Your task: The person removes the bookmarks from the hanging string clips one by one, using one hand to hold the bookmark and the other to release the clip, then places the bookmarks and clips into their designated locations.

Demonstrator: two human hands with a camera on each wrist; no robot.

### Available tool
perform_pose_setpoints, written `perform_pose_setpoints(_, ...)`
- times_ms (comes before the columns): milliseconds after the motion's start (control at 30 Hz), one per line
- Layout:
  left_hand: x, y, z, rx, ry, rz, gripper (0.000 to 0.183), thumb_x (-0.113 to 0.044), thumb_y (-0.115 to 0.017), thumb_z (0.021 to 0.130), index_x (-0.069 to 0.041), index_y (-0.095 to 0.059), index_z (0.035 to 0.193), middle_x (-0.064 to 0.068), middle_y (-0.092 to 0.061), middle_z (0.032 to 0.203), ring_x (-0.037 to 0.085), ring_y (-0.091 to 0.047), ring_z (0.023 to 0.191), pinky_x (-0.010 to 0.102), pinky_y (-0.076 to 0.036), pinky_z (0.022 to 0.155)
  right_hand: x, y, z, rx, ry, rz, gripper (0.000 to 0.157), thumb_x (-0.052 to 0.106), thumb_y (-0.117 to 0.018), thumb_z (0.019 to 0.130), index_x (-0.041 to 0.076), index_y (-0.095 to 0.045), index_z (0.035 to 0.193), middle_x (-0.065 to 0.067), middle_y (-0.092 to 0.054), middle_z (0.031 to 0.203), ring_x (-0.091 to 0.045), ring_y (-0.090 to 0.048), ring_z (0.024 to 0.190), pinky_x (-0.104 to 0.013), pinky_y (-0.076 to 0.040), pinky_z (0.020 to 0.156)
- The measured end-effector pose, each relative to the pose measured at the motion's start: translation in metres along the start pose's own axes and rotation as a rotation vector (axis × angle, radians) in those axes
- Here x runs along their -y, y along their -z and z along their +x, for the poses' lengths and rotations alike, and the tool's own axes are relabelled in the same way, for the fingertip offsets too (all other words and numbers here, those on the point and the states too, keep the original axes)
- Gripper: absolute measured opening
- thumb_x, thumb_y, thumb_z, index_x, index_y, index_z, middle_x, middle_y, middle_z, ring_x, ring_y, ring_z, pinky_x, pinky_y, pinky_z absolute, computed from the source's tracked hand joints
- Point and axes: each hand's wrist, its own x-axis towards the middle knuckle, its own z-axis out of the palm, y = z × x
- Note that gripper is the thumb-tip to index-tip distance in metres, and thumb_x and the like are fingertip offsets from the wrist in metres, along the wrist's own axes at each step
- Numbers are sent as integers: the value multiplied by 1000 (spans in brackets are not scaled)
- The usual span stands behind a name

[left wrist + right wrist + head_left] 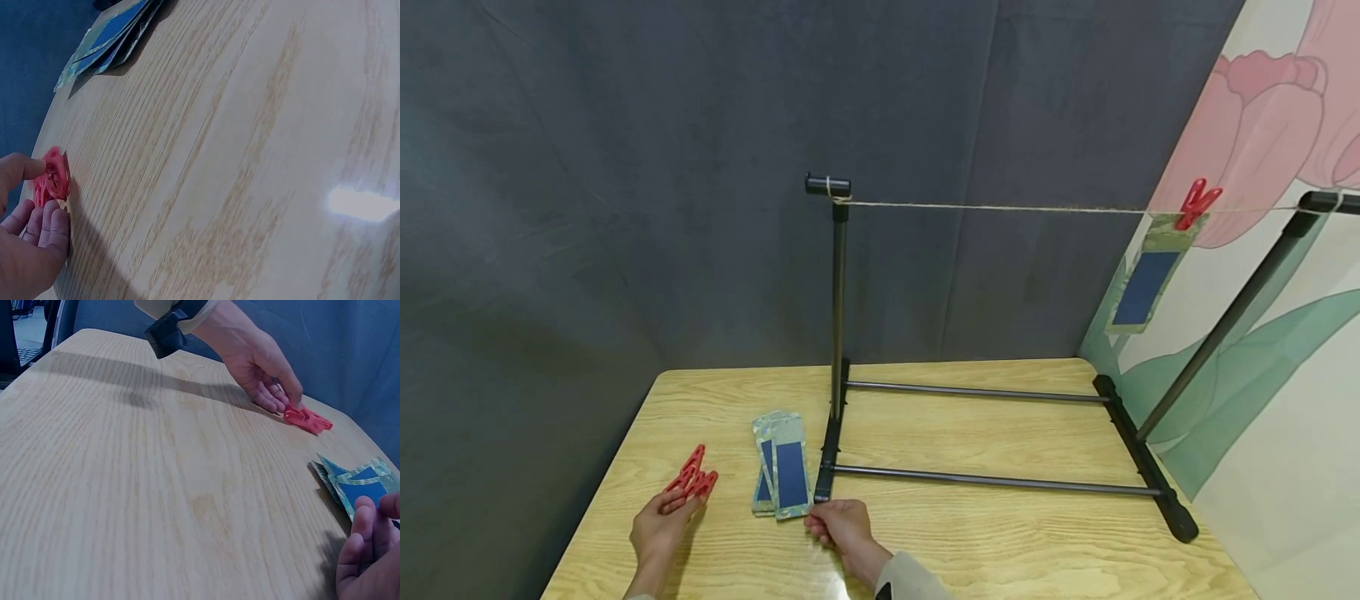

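Red plastic clothespins lie at the left of the table, and the thumb and fingers of my left hand pinch their near end. The left wrist view shows the clothespins between thumb and fingers, close over the wood. Right of them is a small stack of green-patterned cards with dark blue panels, the top one set askew. My right hand pinches the near right corner of the top card between thumb and fingers. In the right wrist view the hand covers part of the cards.
A black frame stands on the wooden table, just right of the cards. A string runs between its two posts. From the string's right part hangs a similar card, clipped by a red clothespin. A dark curtain hangs behind.
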Motion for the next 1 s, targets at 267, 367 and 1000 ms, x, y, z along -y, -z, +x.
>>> perform_pose_setpoints(267, -2, -1, 1, -9, 29, 8, 37, -1, -80, 72, 10, -63, 104, 1, -62, 75, 3, -51, 62, 17, -44, 46, 3, 5, 5, -9, 25, 25, 13, -1, -64, 86, -14, -68, 87, -5, -68, 65, 0, -53, 47, -10, -37, 43)
perform_pose_setpoints(367, -1, -1, 1, -2, 26, 4, 38, -1, -80, 72, 9, -63, 104, 0, -62, 74, 2, -51, 62, 18, -45, 46, 7, 7, 4, -7, 28, 26, 14, 0, -64, 87, -13, -68, 88, -6, -68, 66, -1, -54, 48, -11, -38, 43)
perform_pose_setpoints(1000, -15, 1, 3, 22, -8, 22, 33, -13, -73, 83, 6, -64, 108, 5, -63, 81, 10, -56, 64, 25, -49, 49, 32, 25, 11, 60, 105, -1, 10, 2, -63, 87, -6, -68, 89, -2, -67, 69, -2, -54, 53, -16, -39, 49)
